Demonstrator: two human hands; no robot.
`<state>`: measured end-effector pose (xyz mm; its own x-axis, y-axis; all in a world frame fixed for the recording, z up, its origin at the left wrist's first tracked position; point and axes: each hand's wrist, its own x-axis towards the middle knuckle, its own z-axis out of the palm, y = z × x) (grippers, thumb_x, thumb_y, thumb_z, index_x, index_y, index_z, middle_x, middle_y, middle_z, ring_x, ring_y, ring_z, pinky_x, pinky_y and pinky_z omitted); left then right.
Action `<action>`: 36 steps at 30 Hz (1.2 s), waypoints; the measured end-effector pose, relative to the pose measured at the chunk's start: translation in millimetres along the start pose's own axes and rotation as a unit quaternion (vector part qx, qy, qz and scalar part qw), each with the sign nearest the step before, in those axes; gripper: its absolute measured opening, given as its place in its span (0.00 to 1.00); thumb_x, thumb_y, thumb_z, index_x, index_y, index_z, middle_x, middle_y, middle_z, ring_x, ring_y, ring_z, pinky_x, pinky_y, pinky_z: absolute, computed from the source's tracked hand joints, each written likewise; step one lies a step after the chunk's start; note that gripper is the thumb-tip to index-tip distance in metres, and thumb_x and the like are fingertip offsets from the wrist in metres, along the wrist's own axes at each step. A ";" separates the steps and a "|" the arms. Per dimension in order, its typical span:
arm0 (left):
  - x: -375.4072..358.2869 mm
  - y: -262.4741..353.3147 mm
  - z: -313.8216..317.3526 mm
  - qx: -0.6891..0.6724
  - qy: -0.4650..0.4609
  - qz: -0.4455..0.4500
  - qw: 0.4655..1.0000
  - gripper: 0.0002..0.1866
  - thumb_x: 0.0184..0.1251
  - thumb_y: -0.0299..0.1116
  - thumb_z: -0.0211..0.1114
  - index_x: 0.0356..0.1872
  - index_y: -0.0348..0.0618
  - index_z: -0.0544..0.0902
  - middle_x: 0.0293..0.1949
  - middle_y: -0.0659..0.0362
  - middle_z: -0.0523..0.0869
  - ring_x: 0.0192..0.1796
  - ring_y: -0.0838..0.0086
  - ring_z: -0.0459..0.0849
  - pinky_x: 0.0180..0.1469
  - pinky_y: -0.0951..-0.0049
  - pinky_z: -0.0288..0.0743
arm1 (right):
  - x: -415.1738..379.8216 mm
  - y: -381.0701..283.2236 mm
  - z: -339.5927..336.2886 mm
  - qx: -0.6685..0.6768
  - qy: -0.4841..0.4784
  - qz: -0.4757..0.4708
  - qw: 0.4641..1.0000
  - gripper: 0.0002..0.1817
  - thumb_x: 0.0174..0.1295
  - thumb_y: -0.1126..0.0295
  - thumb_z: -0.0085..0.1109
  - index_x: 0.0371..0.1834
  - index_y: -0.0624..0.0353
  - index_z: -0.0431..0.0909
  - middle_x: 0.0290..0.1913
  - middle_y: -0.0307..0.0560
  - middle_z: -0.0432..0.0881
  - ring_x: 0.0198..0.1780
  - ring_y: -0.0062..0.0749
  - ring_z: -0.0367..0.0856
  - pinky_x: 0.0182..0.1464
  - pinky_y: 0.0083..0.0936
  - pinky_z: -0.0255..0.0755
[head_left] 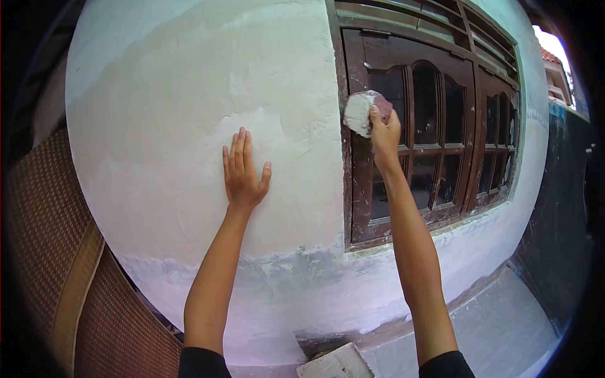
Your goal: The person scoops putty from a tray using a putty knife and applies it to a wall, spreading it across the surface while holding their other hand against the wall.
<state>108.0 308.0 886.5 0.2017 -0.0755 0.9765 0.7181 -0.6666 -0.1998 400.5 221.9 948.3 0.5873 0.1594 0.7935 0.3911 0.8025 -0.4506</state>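
Note:
My left hand (244,175) lies flat against the pale plastered wall (189,157), fingers together and pointing up, the thumb held out. Just above its fingertips is a whiter, uneven patch of plaster. To the right, my right hand (386,131) is closed on a piece of reddish sandpaper (360,113), its face coated with white dust. The thumb presses on the near side, and the other fingers are mostly hidden behind it. In this view the sandpaper overlaps the left edge of the brown wooden window frame (350,183).
Dark window panes (425,104) with slats above fill the right side. A woven brown panel (47,214) stands at the left. Below lie a pale, dusty block (337,364) and a grey ledge (498,321). A dark panel (558,208) stands at far right.

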 end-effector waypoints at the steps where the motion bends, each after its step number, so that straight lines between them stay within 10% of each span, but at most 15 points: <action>1: 0.7 1.3 -0.6 -0.001 -0.002 -0.002 1.000 0.38 0.68 0.41 0.55 0.77 0.37 0.57 0.78 0.51 0.59 0.80 0.58 0.53 0.80 0.49 0.42 | -5.0 -2.8 5.1 0.029 -0.019 0.007 0.999 0.12 0.73 0.64 0.58 0.50 0.61 0.78 0.40 0.38 0.82 0.39 0.20 0.79 0.43 0.23 0.75; 5: 0.7 1.7 -0.5 0.004 -0.006 -0.003 1.000 0.39 0.67 0.42 0.57 0.77 0.37 0.57 0.78 0.51 0.60 0.80 0.60 0.54 0.80 0.51 0.44 | -38.2 -18.8 39.2 -0.148 -0.112 -0.080 0.979 0.19 0.67 0.57 0.62 0.50 0.62 0.78 0.43 0.62 0.83 0.45 0.48 0.83 0.50 0.40 0.74; 13: 6.1 14.1 -27.4 -0.002 -0.092 -0.025 0.995 0.40 0.68 0.38 0.61 0.78 0.36 0.54 0.78 0.48 0.57 0.80 0.56 0.53 0.80 0.54 0.46 | -2.2 -20.2 11.2 0.038 0.002 0.008 0.999 0.16 0.70 0.60 0.60 0.49 0.64 0.78 0.41 0.49 0.84 0.42 0.33 0.83 0.45 0.33 0.76; 16: 8.0 23.3 -28.9 -0.023 -0.101 -0.058 0.993 0.40 0.68 0.37 0.61 0.78 0.36 0.54 0.78 0.49 0.57 0.80 0.56 0.52 0.80 0.53 0.46 | -29.5 -24.7 40.6 -0.188 -0.070 -0.093 0.975 0.21 0.67 0.57 0.61 0.51 0.65 0.77 0.45 0.64 0.83 0.48 0.56 0.84 0.51 0.47 0.74; 19: 2.8 24.4 -40.3 -0.025 -0.132 -0.073 0.988 0.39 0.69 0.35 0.61 0.77 0.36 0.55 0.78 0.49 0.57 0.80 0.56 0.54 0.80 0.53 0.46 | -19.3 -10.5 36.6 -0.150 -0.017 0.023 0.988 0.21 0.67 0.57 0.61 0.51 0.65 0.77 0.47 0.65 0.83 0.50 0.57 0.83 0.52 0.47 0.74; 23: -30.8 20.7 -61.6 -0.077 -0.161 -0.088 0.980 0.34 0.70 0.33 0.59 0.76 0.39 0.60 0.77 0.48 0.59 0.78 0.55 0.58 0.79 0.57 0.50 | -20.9 4.5 7.0 0.111 0.083 0.111 0.984 0.14 0.72 0.68 0.57 0.56 0.63 0.76 0.52 0.47 0.83 0.52 0.30 0.81 0.55 0.31 0.75; 36: -155.0 44.1 -92.8 -0.362 -0.196 -0.298 0.861 0.20 0.73 0.28 0.55 0.64 0.39 0.77 0.59 0.51 0.81 0.62 0.65 0.79 0.66 0.66 0.70 | -187.2 13.6 -89.8 0.164 0.007 0.278 0.946 0.18 0.74 0.69 0.56 0.62 0.64 0.73 0.57 0.44 0.81 0.58 0.27 0.79 0.61 0.27 0.72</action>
<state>46.6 221.4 733.8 0.2512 0.6022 0.7578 0.1969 -0.7983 0.5691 359.6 151.4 756.9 0.6483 0.6037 0.4639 -0.2217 0.7326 -0.6436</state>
